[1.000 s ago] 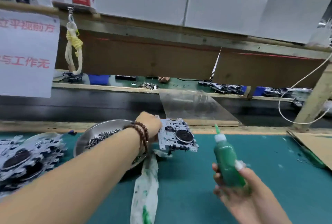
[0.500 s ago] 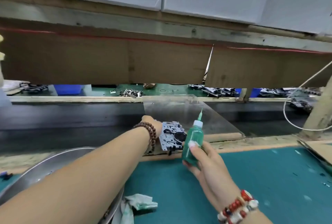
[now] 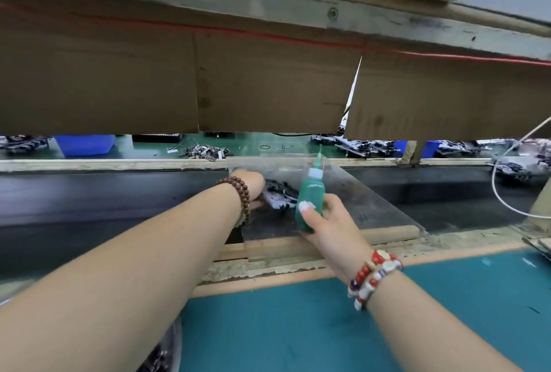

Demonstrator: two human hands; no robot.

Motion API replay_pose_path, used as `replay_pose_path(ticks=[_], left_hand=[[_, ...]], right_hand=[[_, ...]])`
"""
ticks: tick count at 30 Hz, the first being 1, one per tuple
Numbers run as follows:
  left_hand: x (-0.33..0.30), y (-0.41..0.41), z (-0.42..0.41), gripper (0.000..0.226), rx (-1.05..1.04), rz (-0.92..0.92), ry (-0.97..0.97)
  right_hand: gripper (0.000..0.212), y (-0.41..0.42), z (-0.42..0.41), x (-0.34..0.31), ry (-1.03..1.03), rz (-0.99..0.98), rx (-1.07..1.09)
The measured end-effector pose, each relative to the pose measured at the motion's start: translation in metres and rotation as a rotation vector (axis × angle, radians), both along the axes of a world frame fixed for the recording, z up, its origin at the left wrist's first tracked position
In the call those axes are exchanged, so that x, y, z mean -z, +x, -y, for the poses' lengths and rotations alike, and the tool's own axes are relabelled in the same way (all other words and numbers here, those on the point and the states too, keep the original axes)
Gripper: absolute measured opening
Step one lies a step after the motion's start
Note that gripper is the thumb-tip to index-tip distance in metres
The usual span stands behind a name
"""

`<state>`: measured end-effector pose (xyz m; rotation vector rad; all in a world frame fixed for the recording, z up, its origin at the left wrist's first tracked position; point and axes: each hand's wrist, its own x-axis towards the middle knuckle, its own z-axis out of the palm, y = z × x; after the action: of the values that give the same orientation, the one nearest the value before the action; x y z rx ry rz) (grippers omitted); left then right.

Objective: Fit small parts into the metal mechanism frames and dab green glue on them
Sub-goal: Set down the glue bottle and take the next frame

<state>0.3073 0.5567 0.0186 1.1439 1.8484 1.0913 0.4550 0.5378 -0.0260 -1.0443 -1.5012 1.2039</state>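
Green glue bottle (image 3: 310,198) upright, gripped in right hand (image 3: 331,222) | metal frame (image 3: 278,194) on black belt (image 3: 119,201) under clear sheet (image 3: 357,192) | left hand (image 3: 252,185) at frame, fingers hidden, grip unclear

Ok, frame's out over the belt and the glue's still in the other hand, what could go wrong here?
1. The left hand holds the mechanism frame only at one edge, so it might tip onto the black belt.
2. The green glue bottle in the right hand sits very near the frame; a squeeze could drip glue.

Translucent plastic glue bottle (image 3: 310,198), shiny metal frame (image 3: 278,195), matt black belt (image 3: 104,195), rough wooden rail (image 3: 277,248).
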Motion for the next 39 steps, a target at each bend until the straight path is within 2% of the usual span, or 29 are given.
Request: replay_pose_path(ticks=[4, 8, 11, 16, 22, 25, 29, 31, 33, 35, 37, 39], left_hand=[[-0.008, -0.009, -0.004, 0.050, -0.135, -0.051, 0.051], [-0.005, -0.017, 0.028, 0.053, -0.043, -0.220, 0.061], [-0.001, -0.015, 0.071, 0.039, 0.036, -0.468, 0.013], [-0.010, 0.000, 0.160, 0.015, 0.303, -0.879, -0.054], [0.011, 0.026, 0.246, 0.031, 0.562, -1.304, -0.229], [0.029, 0.038, 0.267, 0.034, 0.532, -1.391, -0.284], [0.034, 0.041, 0.275, 0.035, 0.397, -1.445, -0.193], [0.036, 0.043, 0.278, 0.034, 0.371, -1.445, -0.154], [0.035, 0.045, 0.282, 0.025, 0.334, -1.367, -0.089], [0.031, 0.045, 0.286, 0.015, 0.215, -1.045, 0.059], [0.025, 0.045, 0.291, 0.024, 0.084, -0.604, 0.147], [0.020, 0.044, 0.293, 0.028, 0.011, -0.257, 0.150]], right_hand=[[0.013, -0.004, -0.015, -0.006, 0.038, 0.044, 0.010], [0.011, -0.002, 0.007, -0.001, 0.015, 0.071, -0.008], [0.011, 0.000, 0.040, -0.004, -0.002, 0.069, -0.015], [0.009, 0.011, 0.102, -0.017, -0.091, -0.079, -0.055], [0.005, 0.028, 0.192, -0.011, -0.156, -0.121, -0.104], [0.007, 0.036, 0.231, 0.000, -0.187, -0.084, -0.098], [0.013, 0.048, 0.267, 0.009, -0.239, -0.098, -0.071], [0.014, 0.053, 0.279, 0.013, -0.244, -0.092, -0.068], [0.013, 0.058, 0.289, 0.016, -0.240, -0.087, -0.056], [0.012, 0.061, 0.297, 0.018, -0.228, -0.099, -0.039], [0.015, 0.064, 0.303, 0.019, -0.218, -0.128, -0.027], [0.015, 0.066, 0.307, 0.021, -0.201, -0.131, -0.046]])
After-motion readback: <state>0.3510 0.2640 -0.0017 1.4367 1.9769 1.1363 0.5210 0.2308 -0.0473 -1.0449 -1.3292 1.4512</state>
